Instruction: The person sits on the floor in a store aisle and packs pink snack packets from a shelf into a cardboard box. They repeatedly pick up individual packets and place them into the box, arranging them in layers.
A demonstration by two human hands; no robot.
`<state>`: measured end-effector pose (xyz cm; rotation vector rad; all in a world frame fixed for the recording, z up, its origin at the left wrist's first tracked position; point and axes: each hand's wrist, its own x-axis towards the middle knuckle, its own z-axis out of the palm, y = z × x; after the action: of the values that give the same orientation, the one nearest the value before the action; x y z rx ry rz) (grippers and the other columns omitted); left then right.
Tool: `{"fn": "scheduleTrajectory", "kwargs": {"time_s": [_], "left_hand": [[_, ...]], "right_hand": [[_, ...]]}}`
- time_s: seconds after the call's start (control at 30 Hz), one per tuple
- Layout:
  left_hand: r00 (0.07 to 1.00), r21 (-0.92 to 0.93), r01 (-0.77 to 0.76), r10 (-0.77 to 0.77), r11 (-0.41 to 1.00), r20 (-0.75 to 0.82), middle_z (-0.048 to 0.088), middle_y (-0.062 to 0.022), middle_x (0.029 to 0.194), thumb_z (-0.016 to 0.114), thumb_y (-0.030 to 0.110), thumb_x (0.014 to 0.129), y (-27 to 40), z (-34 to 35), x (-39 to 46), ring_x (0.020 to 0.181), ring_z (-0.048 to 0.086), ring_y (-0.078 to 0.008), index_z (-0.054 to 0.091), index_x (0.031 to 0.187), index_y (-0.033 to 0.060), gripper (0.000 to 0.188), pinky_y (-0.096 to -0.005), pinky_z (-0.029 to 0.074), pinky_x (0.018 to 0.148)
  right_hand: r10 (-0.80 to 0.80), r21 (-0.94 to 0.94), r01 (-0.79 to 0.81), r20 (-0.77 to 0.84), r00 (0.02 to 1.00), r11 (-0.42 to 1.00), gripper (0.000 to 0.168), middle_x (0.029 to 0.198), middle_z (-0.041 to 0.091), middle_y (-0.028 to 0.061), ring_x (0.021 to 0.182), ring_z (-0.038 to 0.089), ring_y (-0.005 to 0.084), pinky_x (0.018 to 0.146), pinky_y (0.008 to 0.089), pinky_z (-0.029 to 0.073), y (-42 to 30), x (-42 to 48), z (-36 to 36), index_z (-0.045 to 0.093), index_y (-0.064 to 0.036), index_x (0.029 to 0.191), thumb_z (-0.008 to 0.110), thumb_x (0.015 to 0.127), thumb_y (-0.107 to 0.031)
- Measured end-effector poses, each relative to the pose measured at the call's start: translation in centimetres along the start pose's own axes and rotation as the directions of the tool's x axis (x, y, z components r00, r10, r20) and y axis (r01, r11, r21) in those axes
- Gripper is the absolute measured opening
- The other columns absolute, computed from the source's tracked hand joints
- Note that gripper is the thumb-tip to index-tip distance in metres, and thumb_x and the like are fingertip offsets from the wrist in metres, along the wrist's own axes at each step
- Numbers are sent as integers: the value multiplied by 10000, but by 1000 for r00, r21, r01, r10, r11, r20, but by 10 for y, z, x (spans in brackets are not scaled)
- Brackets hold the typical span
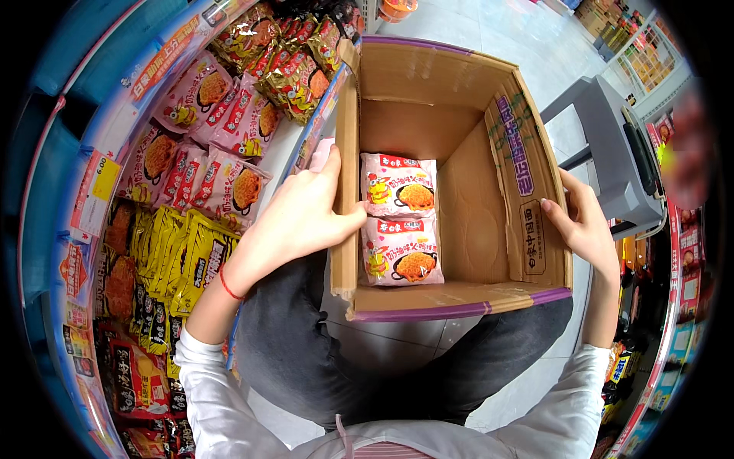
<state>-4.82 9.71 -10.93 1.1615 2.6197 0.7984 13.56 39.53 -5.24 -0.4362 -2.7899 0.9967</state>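
An open cardboard box (467, 224) is held over my knees, tilted so that I see its inside. Two pink instant noodle packets lie in it along its left side, an upper packet (399, 185) and a lower packet (402, 251), touching. My left hand (301, 209) grips the box's left wall, with the thumb over the edge beside the packets. My right hand (582, 221) holds the right wall, its thumb inside the rim and its fingers outside. Close to my left hand, more pink noodle packets (238, 186) lie on the shelf.
The shelf at left also holds gold noodle packets (298, 86), yellow packets (198, 258) and red and black packets (137, 378). Its front edge (86, 195) bears price labels. A grey plastic stool (616, 149) stands at right, near another stocked shelf (674, 292).
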Motion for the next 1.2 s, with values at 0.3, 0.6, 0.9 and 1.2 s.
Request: {"fn": "scheduleTrajectory", "kwargs": {"time_s": [0.3, 0.6, 0.9, 1.2], "left_hand": [[976, -115, 75, -50, 990, 212, 639, -156, 633, 655, 240, 771, -5, -13, -32, 509, 614, -276, 179, 1485, 11, 888, -340, 482, 517], [951, 27, 87, -75, 996, -301, 643, -190, 823, 658, 336, 855, -75, -23, -49, 754, 647, -314, 612, 1055, -20, 411, -411, 495, 668], [771, 495, 622, -584, 606, -254, 668, -177, 964, 769, 440, 677, -192, -36, -23, 929, 646, -345, 643, 1020, 24, 554, -443, 513, 772], [739, 555, 616, -654, 559, -162, 682, -178, 988, 800, 519, 557, -210, -26, -3, 950, 668, -308, 661, 994, 4, 690, -416, 541, 789]], "right_hand": [[69, 200, -83, 73, 995, 976, 433, 844, 654, 45, 696, 558, 36, 590, 204, 450, -17, -32, 11, 494, 72, 1271, 561, 852, -17], [-111, -213, 67, -203, 973, 975, 518, 1079, 591, 50, 910, 566, 110, 767, 244, 448, -13, -30, 5, 460, -72, 1396, 592, 896, -88], [-447, -341, 402, -62, 892, 850, 399, 1163, 574, 171, 1078, 571, 299, 955, 343, 414, -61, -1, 22, 575, 25, 1146, 600, 750, 60], [-443, -223, 425, -36, 896, 877, 383, 1094, 591, 178, 1021, 580, 328, 887, 336, 448, -58, 12, 36, 585, 31, 1107, 610, 726, 68]]}}
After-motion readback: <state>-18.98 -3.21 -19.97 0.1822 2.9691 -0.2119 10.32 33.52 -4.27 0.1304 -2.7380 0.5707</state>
